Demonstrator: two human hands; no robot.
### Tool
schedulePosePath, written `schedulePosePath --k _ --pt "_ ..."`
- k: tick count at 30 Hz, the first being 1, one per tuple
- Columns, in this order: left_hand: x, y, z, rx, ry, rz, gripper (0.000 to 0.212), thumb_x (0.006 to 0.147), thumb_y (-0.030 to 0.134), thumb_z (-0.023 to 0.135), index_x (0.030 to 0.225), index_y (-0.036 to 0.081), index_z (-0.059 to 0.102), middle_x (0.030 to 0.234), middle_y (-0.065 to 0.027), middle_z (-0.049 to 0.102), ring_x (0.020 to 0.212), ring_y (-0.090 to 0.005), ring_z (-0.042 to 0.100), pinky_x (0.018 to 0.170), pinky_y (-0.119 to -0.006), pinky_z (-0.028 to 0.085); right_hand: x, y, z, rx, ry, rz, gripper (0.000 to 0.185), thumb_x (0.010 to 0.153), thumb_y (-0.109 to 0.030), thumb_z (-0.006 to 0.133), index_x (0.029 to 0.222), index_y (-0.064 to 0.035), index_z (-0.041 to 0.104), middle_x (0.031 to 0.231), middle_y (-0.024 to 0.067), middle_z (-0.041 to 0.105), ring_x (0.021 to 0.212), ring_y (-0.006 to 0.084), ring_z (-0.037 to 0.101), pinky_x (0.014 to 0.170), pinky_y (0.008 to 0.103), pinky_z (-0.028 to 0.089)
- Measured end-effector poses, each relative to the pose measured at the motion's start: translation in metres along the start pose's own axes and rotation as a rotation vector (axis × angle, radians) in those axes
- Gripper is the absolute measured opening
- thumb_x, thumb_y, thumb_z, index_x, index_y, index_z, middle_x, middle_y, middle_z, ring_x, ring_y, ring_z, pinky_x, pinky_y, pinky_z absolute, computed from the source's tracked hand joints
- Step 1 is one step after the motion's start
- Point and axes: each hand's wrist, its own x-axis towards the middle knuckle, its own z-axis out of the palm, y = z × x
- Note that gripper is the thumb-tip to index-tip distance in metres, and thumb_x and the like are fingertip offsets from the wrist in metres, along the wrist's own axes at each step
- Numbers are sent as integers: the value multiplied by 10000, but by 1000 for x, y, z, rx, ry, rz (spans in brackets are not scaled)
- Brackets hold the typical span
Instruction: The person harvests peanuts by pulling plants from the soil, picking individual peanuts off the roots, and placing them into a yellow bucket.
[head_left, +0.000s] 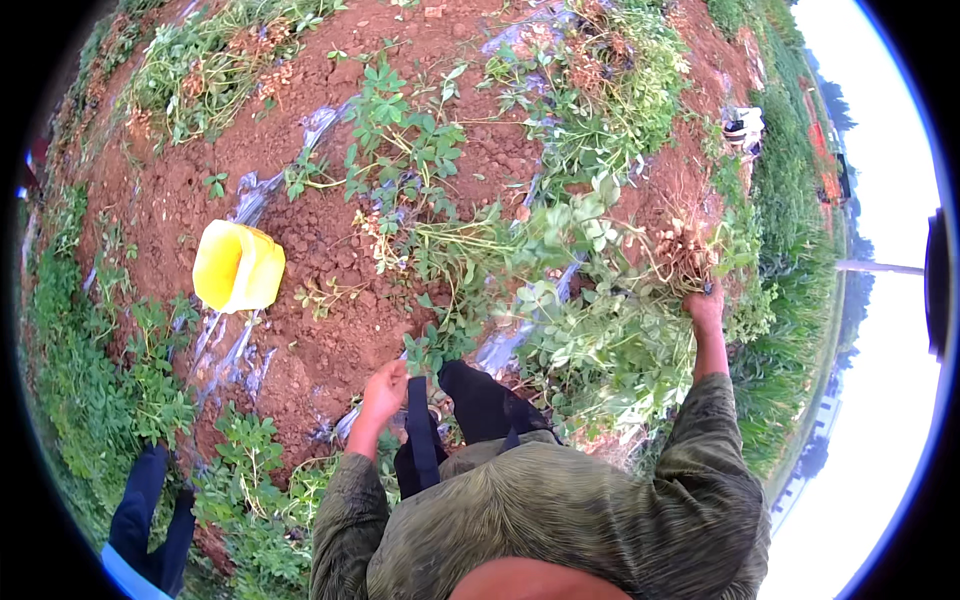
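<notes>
My right hand (705, 304), at the end of an outstretched arm, is closed around an uprooted bunch of peanut plants (682, 259). Pods and roots show just beyond the fist, and its leafy stems spread to the left. My left hand (386, 386) hangs low in front of my body with its fingers curled, near a small green sprig (422, 352) and a dark strap (420, 427). Whether it holds anything is unclear. Pulled peanut plants (457, 244) lie on the reddish soil ahead of me.
A cut yellow plastic container (255, 274) rests on the soil to the left. Torn plastic film (259, 191) runs along the rows. More pulled plants (202, 75) lie farther off. Another person's dark-clad legs (146, 510) are at the lower left. A white item (744, 127) lies at the right.
</notes>
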Motion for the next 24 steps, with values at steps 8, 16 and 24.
schedulePosePath --k 8,16,24 --pt "-9 -41 -34 69 126 -108 302 854 99 602 1127 -31 576 930 -138 673 857 -192 651 784 -310 508 43 -91 9 -345 136 -479 575 655 -15 649 1199 -163 540 1085 174 548 1014 378 554 855 441 465" --pt "-1 -3 -52 52 177 -210 308 862 100 598 1145 -17 570 988 -128 650 897 -183 630 796 -303 500 167 -208 132 -422 88 -432 569 725 -82 634 1267 -187 494 1301 151 456 1184 334 474 997 399 404" --pt "55 -26 -59 189 150 -75 270 828 146 617 1064 17 593 924 -166 655 854 -305 653 747 -365 518 -76 -136 375 -235 -814 -621 369 719 -178 662 1069 -71 617 1149 170 578 1074 339 550 951 398 433"
